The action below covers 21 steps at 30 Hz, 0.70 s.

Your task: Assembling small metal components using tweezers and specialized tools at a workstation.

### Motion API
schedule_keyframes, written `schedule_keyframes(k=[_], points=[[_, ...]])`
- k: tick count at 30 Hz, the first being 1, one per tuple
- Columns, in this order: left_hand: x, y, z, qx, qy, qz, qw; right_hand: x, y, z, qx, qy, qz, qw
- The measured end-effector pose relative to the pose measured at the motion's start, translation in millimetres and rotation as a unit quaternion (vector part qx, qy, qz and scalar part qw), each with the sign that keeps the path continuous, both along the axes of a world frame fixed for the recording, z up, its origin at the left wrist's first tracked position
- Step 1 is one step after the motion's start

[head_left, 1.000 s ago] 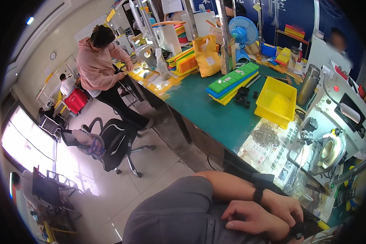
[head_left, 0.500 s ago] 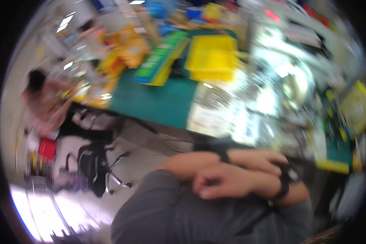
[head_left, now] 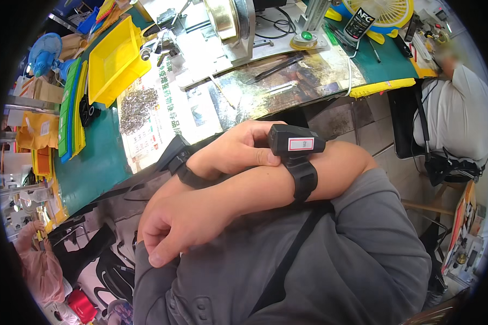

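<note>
My forearms are crossed in front of my grey shirt (head_left: 331, 244). My left hand (head_left: 228, 149) reaches over to my right forearm and grips the black box-shaped wrist device (head_left: 296, 141), its thumb against the near side and its other fingers partly hidden behind. A black strap (head_left: 302, 179) fastens that device around my right forearm. My right hand (head_left: 192, 219) hangs in front of my left forearm with its fingers loosely curled in, nothing visible in them. A second black strapped device (head_left: 173, 154) sits on my left wrist.
Ahead is a green-topped bench (head_left: 95, 168) with a yellow tray (head_left: 114, 65), a pile of small metal parts (head_left: 138, 110), a machine (head_left: 228, 24) and a blue-yellow fan (head_left: 382, 13). One person (head_left: 455, 114) sits at right, another (head_left: 40, 268) at lower left.
The view has swung to the right and sharpened, so the bench and machine sit further left. My arms stay crossed, with the left hand still at the right forearm's device.
</note>
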State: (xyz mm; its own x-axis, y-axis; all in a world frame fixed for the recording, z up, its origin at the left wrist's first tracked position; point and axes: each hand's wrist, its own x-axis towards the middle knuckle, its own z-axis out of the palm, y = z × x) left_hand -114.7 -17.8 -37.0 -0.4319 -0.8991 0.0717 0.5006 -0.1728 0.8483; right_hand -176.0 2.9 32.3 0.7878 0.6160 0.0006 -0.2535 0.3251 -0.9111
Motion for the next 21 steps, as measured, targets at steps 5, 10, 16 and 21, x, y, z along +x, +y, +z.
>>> schedule_keyframes(k=[5,10,16,21], points=[[-8,10,-1,0.064,0.086,0.022,0.994,0,9,0,0.029,0.013,0.019,0.999],[-2,3,-3,0.023,0.037,-0.001,0.999,-2,11,4,0.014,0.021,0.035,0.999],[-14,-1,-8,0.049,0.100,0.009,0.994,0,11,4,0.015,0.031,0.037,0.999],[-16,-10,-7,-0.018,0.101,-0.009,0.995,-2,13,5,0.014,0.020,0.030,0.999]])
